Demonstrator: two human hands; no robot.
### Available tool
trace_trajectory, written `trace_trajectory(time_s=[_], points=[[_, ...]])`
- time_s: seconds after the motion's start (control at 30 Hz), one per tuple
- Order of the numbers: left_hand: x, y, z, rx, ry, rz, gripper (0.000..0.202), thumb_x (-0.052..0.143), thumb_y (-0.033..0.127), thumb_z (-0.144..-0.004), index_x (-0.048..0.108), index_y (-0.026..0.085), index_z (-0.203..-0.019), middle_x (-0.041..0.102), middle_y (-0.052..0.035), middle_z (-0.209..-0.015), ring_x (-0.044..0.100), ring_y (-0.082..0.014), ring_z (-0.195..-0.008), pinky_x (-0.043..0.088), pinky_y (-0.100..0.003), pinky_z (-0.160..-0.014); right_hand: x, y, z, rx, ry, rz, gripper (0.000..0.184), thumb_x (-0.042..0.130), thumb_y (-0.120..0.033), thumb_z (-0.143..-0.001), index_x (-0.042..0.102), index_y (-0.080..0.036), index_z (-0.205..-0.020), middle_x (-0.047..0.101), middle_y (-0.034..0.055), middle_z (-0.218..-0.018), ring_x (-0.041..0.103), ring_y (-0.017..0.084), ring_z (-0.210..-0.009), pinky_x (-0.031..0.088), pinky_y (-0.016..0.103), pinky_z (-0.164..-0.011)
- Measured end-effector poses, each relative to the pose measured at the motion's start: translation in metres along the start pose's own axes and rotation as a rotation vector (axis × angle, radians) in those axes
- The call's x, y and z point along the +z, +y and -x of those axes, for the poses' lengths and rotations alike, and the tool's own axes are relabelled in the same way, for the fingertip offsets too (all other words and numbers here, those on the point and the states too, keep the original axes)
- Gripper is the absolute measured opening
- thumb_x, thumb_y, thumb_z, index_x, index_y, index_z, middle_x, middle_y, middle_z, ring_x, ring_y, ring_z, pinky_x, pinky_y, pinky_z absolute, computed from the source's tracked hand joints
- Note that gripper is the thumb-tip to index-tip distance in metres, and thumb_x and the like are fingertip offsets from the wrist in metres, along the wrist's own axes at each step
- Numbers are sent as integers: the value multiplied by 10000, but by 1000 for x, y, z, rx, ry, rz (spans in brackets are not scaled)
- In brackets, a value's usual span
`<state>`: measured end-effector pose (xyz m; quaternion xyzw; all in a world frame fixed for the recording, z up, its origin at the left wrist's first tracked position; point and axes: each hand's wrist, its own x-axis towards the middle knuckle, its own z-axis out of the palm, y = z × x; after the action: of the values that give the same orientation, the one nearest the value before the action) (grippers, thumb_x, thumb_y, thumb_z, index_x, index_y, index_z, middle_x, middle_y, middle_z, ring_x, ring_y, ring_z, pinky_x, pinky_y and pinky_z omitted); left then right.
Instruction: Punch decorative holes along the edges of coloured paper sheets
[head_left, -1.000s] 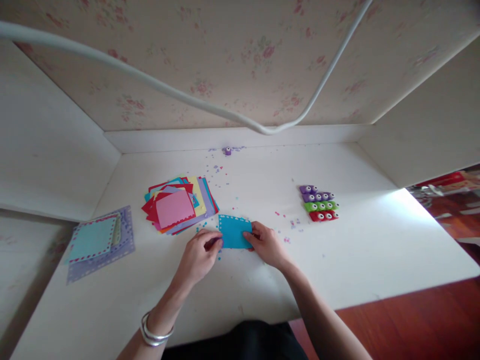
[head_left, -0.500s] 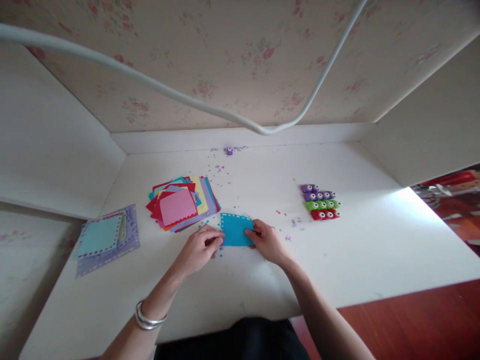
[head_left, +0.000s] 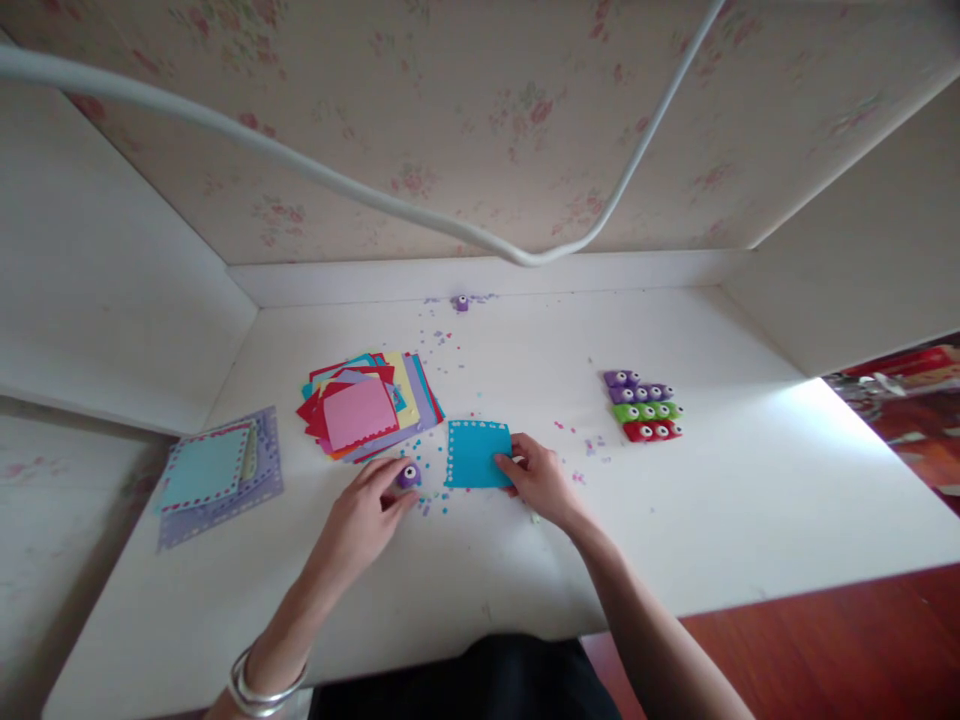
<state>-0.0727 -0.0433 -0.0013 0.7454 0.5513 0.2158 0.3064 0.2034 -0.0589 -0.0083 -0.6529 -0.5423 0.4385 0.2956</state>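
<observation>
In my right hand (head_left: 534, 478) is a blue paper square (head_left: 478, 456), pinched at its right edge between thumb and fingers. Small punched shapes run along the paper's top and left edges. My left hand (head_left: 367, 510) is beside a small purple craft punch (head_left: 409, 476) with an eye-like button. Its thumb and fingers are spread around the punch, which sits on the table left of the blue paper. Bits of punched paper (head_left: 431, 496) lie scattered between the punch and the paper.
A pile of coloured paper (head_left: 358, 412) lies behind my left hand. Farther left are sheets with punched borders (head_left: 206, 468). Several purple, green and red punches (head_left: 643, 408) stand in rows at right. Another purple punch (head_left: 462, 303) is near the back wall. A white cable (head_left: 525, 258) hangs across.
My left hand has moved left from the paper's edge with the purple punch and its fingers have spread. The paper's holed left edge is now uncovered. My right hand still holds the paper.
</observation>
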Motion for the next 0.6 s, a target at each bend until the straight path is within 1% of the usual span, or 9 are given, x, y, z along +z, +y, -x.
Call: trace_trajectory(time_s=[0.1, 0.17, 0.2, 0.27, 0.33, 0.4, 0.43, 0.5, 0.6], points=[[3, -1, 4, 41, 22, -15, 294, 569, 338, -879, 624, 236, -1148, 643, -58, -1158, 683, -150, -782, 568, -291, -799, -4, -6, 3, -40, 129, 128, 312, 532, -396, -880, 549, -233, -1145, 673, 48, -976, 619, 134, -567, 507, 300, -589], [3, 2, 6, 74, 51, -6, 292, 550, 321, -892, 615, 231, -1162, 651, -64, -1147, 682, -161, -835, 564, -285, -809, -7, -13, 8, -98, 234, 259, 414, 541, -420, -880, 525, -229, -1247, 633, 97, -1087, 647, 183, -701, 533, 369, -693], [3, 6, 7, 83, 59, 5, 312, 551, 320, -893, 601, 228, -1186, 658, -66, -1136, 681, -159, -826, 566, -278, -793, -9, -18, 12, -140, 252, 305, 443, 534, -420, -889, 510, -228, -1287, 614, 116, -1125, 652, 212, -790, 533, 398, -742], [3, 16, 8, 85, 51, 39, 369, 562, 329, -889, 558, 227, -1244, 685, -57, -1067, 672, -140, -734, 572, -253, -718, -10, -29, 21, -249, 173, 305, 455, 506, -391, -917, 476, -248, -1348, 579, 129, -1204, 632, 242, -958, 534, 402, -801], [5, 30, 10, 86, 8, 83, 404, 569, 336, -889, 524, 234, -1277, 708, -29, -967, 652, -120, -654, 565, -228, -655, -10, -40, 31, -376, -22, 215, 432, 489, -335, -939, 463, -285, -1368, 558, 104, -1276, 601, 225, -1070, 536, 358, -836], [10, 43, 11, 120, -48, 127, 427, 565, 331, -896, 494, 243, -1307, 711, -15, -944, 652, -111, -660, 561, -216, -669, -8, -50, 39, -479, -189, 134, 407, 495, -276, -943, 488, -306, -1348, 560, 69, -1306, 575, 201, -1133, 514, 333, -902], [13, 49, 11, 143, -62, 135, 435, 565, 330, -897, 485, 244, -1316, 712, -4, -893, 652, -110, -658, 559, -213, -679, -7, -53, 41, -504, -227, 113, 385, 496, -254, -943, 513, -306, -1324, 578, 58, -1289, 572, 194, -1142, 498, 332, -931], [21, 58, 11, 178, -69, 135, 443, 564, 332, -901, 473, 245, -1326, 701, 16, -804, 650, -107, -645, 555, -206, -682, -7, -56, 45, -490, -228, 90, 320, 508, -241, -939, 576, -288, -1248, 632, 49, -1198, 603, 185, -1088, 495, 332, -931], [33, 63, 8, 230, -45, 120, 422, 557, 352, -905, 486, 236, -1305, 702, 11, -813, 655, -110, -650, 558, -203, -663, -13, -53, 46, -392, -179, 45, 229, 572, -264, -899, 633, -256, -1119, 671, 42, -1065, 658, 164, -905, 539, 306, -813]])
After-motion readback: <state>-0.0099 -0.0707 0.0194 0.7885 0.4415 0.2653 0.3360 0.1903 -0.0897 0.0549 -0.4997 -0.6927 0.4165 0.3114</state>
